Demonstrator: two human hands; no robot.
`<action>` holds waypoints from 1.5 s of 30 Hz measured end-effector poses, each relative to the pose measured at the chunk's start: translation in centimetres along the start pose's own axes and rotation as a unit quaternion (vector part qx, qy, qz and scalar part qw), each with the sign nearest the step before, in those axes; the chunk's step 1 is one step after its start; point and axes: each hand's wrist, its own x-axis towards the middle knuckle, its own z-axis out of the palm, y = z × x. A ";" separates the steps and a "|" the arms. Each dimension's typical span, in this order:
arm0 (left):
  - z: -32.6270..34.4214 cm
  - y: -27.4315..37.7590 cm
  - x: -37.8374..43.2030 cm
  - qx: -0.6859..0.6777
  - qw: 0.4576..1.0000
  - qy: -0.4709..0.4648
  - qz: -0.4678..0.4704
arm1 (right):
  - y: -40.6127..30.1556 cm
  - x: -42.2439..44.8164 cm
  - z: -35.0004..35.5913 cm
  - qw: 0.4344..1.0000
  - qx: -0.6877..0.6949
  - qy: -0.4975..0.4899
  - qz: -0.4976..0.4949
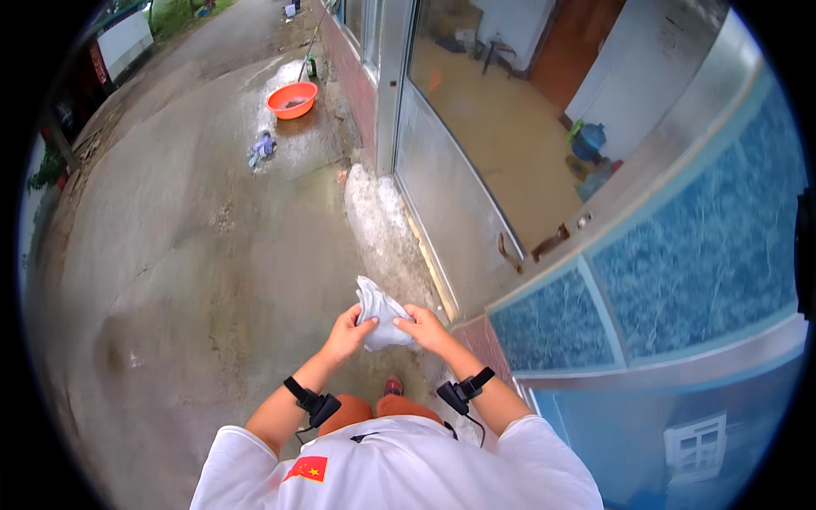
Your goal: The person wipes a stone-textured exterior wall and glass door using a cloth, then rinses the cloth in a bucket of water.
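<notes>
A crumpled white cloth (385,319) is held up between both hands, in front of my body and above the wet concrete. My left hand (349,335) grips its left edge, thumb on top. On the opposite edge, my right hand (424,326) pinches the fabric with the thumb over it. The fingers beneath the cloth are mostly hidden. Farther ahead on the ground sits an orange plastic basin (292,102) with something dark in it. A wet purple-and-white cloth (261,149) lies bunched on the concrete, nearer to me than the basin.
To the right is a metal-framed glass door (456,191) with rusty handles (549,243), beside blue patterned glass panels (695,236). A green bottle (311,66) and a thin pole (309,48) stand by the wall behind the basin. A raised concrete sill (382,220) runs along the doorway.
</notes>
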 end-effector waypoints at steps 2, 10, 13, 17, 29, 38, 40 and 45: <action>-1.3 2.6 2.2 -0.033 0.999 0.007 -0.001 | -1.2 3.1 -0.9 1.000 0.008 0.027 -0.011; -8.8 8.2 13.6 -0.083 0.991 -0.081 -0.070 | -7.8 11.5 -7.0 0.996 0.027 0.082 -0.030; -10.7 11.5 18.4 -0.090 0.986 -0.138 -0.041 | -11.2 14.0 -7.4 0.992 0.070 0.098 -0.027; -12.6 16.4 24.5 -0.088 0.973 -0.208 -0.054 | -15.3 16.4 -8.0 0.951 0.212 0.204 -0.096; -9.9 26.9 39.0 0.072 0.935 -0.336 0.090 | -22.6 19.4 -17.0 0.919 0.124 0.344 -0.147; -0.4 28.7 41.4 0.452 0.771 -0.384 0.232 | -28.2 19.1 -23.6 0.926 0.008 0.338 -0.164; 0.5 29.4 42.6 0.372 0.730 -0.360 0.446 | -31.1 19.1 -24.2 0.898 -0.147 0.353 -0.217; 5.0 32.7 44.3 0.309 0.751 -0.504 0.295 | -31.1 17.3 -26.2 0.924 0.007 0.327 -0.196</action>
